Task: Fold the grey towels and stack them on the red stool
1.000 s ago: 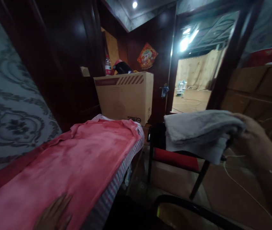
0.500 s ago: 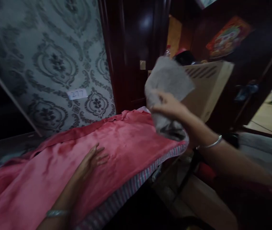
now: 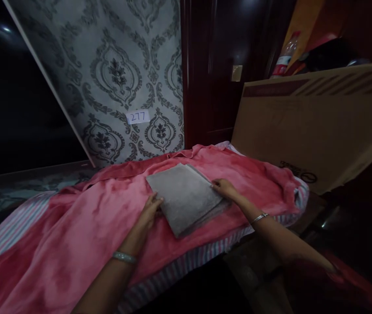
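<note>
**Grey cloth flat on blanket, both hands at edges**

The folded cloth [image 3: 187, 198] lies on the pink blanket [image 3: 87, 226], long axis running far left to near right, one corner toward you. Your right hand [image 3: 223, 188] pinches its right edge; your left hand [image 3: 151, 208] is half-curled at the left edge, grip unconfirmed. Wall label [image 3: 138, 116] reads "277". Carton [image 3: 307, 126] print is illegible; contents hidden. A red-and-white-labelled bottle [image 3: 284, 59] shows above it.
</note>
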A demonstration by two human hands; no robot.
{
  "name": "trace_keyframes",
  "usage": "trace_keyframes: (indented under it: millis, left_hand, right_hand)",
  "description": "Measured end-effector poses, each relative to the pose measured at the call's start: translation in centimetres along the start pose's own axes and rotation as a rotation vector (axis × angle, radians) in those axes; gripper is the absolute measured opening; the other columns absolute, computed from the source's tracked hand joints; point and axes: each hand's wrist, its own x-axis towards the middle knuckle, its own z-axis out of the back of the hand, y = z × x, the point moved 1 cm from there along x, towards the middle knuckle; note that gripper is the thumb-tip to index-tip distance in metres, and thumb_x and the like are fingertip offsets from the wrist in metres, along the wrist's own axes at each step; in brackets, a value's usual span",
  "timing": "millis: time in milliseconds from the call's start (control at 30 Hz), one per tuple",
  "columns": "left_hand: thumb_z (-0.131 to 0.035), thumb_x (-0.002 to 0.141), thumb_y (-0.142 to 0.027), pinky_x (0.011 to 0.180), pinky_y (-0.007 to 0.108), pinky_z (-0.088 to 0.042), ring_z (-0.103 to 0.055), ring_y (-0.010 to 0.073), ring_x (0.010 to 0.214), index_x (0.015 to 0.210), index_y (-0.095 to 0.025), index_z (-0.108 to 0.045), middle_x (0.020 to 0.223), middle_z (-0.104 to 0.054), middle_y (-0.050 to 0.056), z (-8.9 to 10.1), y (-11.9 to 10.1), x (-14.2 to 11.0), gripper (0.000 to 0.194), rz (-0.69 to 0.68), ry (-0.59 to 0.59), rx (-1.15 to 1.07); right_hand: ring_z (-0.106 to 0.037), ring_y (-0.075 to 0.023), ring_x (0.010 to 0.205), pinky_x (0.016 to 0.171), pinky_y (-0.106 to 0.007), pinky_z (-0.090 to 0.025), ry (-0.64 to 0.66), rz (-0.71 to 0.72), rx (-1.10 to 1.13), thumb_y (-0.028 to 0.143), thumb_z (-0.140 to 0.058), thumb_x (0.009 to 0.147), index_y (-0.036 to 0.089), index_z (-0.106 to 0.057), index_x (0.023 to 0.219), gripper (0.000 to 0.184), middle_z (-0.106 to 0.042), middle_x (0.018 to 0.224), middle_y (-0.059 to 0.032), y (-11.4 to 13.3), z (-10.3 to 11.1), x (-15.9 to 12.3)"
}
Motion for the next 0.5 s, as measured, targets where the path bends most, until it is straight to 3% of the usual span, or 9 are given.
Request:
trace_keyframes:
  millis: [167,300,400,500]
  left_hand:
    - [-0.082,0.062,-0.027,0.072,0.029,-0.053,-0.067,0.0219,0.094,0.117,-0.022,-0.06,0.115,-0.067,0.008,0.2,0.3,0.4,0.059,-0.077,0.011,0.02]
    - [-0.084,0.057,-0.023,0.081,0.029,-0.052,-0.064,0.0229,0.102,0.104,-0.019,-0.068,0.11,-0.068,0.008,0.9,-0.5,0.7,0.049,-0.206,-0.13,0.13]
    - [-0.085,0.06,-0.03,0.075,0.029,-0.054,-0.066,0.0221,0.094,0.1,-0.018,-0.069,0.105,-0.07,0.008,1.0,-2.4,0.4,0.045,-0.23,-0.113,0.089]
    - [-0.079,0.068,-0.042,0.067,0.035,-0.057,-0.068,0.0215,0.079,0.1,-0.02,-0.066,0.098,-0.071,0.006,1.9,-5.4,-0.2,0.041,-0.161,-0.03,-0.102]
  right_hand:
    - [-0.067,-0.026,0.105,0.079,-0.027,-0.049,0.08,-0.051,-0.105,0.029,-0.065,0.087,0.011,-0.071,0.116,0.035,-0.07,0.12,-0.0169,0.8,-0.9,0.6]
    - [-0.065,-0.0262,0.109,0.082,-0.027,-0.047,0.057,-0.041,-0.147,0.016,-0.061,0.085,0.009,-0.068,0.117,0.033,-0.068,0.122,-0.0199,2.8,-0.1,0.5]
    - [-0.063,-0.021,0.111,0.084,-0.023,-0.045,0.018,0.065,-0.122,0.017,-0.054,0.091,0.015,-0.066,0.118,0.03,-0.068,0.124,-0.0133,7.6,0.5,-0.3]
    - [-0.063,-0.0171,0.108,0.082,-0.02,-0.044,-0.016,0.33,-0.03,0.022,-0.053,0.094,0.02,-0.063,0.119,0.027,-0.069,0.121,-0.0058,14.9,-0.2,-2.0]
